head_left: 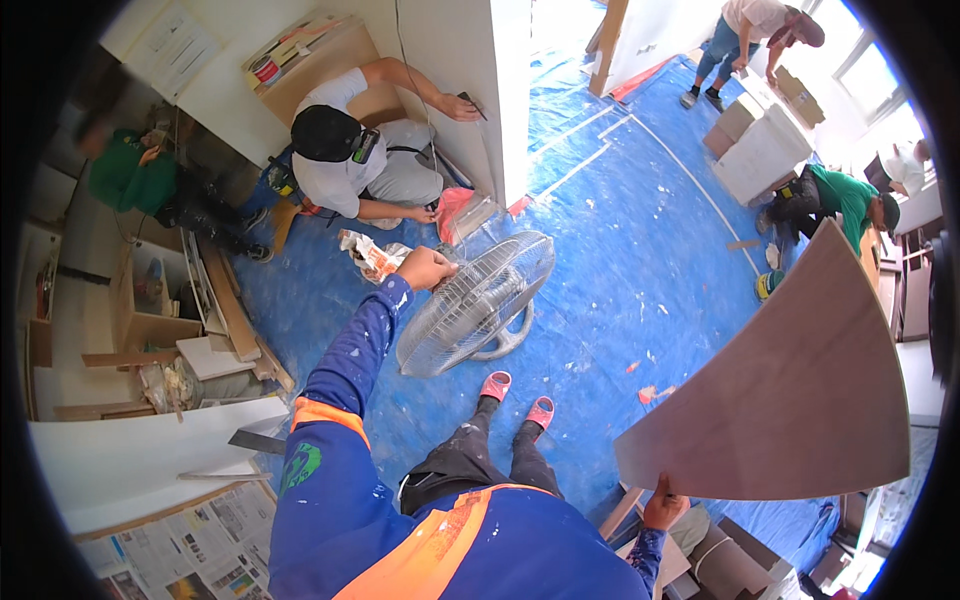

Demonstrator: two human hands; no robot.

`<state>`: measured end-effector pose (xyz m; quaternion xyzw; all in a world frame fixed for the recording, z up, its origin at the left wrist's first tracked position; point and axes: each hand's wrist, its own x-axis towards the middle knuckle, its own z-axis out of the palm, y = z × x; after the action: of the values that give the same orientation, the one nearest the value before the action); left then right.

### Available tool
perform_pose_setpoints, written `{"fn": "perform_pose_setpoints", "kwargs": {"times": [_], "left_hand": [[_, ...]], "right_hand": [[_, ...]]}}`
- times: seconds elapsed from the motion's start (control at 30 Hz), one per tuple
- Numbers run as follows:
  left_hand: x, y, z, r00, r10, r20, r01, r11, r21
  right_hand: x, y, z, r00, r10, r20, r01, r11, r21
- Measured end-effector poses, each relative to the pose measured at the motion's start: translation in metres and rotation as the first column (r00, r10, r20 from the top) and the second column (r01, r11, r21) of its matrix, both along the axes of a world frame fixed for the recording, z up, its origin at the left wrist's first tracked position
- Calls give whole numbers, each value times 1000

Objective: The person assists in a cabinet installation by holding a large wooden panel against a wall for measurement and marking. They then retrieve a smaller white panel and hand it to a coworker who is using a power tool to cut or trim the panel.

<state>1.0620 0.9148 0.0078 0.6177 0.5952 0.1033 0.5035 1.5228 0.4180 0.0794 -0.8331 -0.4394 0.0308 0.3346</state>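
Nearest the camera is the person's own torso in a blue long-sleeved top with an orange vest, paint-flecked along the sleeves. The right hand is low, closed on the bottom edge of a large brown plywood panel; the panel stands tilted up and away from that hand and hides the floor behind it. Just below the same hand lie a few short wood offcuts.

The left hand reaches well forward on a straight arm, fingers curled over the top rim of a floor fan. The fan's wire cage leans back on its round base, which rests on the blue floor sheet. Between the two hands and closer in, the person's feet in pink slippers stand on that sheet.

Just beyond the left hand, a crumpled paper wrapper lies on the sheet, and past it a crouching person in a black cap presses a hand against a white wall panel. To the left of the left arm, a white board lies over spread newspaper. Far beyond the right hand, another person bends over stacked white boxes.
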Motion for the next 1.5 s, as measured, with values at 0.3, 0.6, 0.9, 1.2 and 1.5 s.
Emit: {"fn": "perform_pose_setpoints", "kwargs": {"times": [0.3, 0.6, 0.9, 1.2, 1.5], "left_hand": [[-52, -9, 37, 988, 11, -155, 13, 989, 148], [-104, -44, 52, 986, 70, -148, -61, 996, 60], [-122, -80, 68, 961, -80, -265, 61, 995, -78], [-173, -98, 77, 951, -115, -287, 91, 991, -95], [-224, -93, 58, 926, -143, -350, 98, 985, -142]], "right_hand": [[-33, 6, 7, 997, -46, -69, 49, 998, 41], [-39, 25, 6, 995, -62, -78, 66, 997, 39], [-35, 39, -3, 986, -76, -149, 78, 997, 10], [-42, 59, -5, 988, -29, -150, 29, 1000, 2], [-31, 78, -10, 994, 39, -102, -44, 998, -54]]}}
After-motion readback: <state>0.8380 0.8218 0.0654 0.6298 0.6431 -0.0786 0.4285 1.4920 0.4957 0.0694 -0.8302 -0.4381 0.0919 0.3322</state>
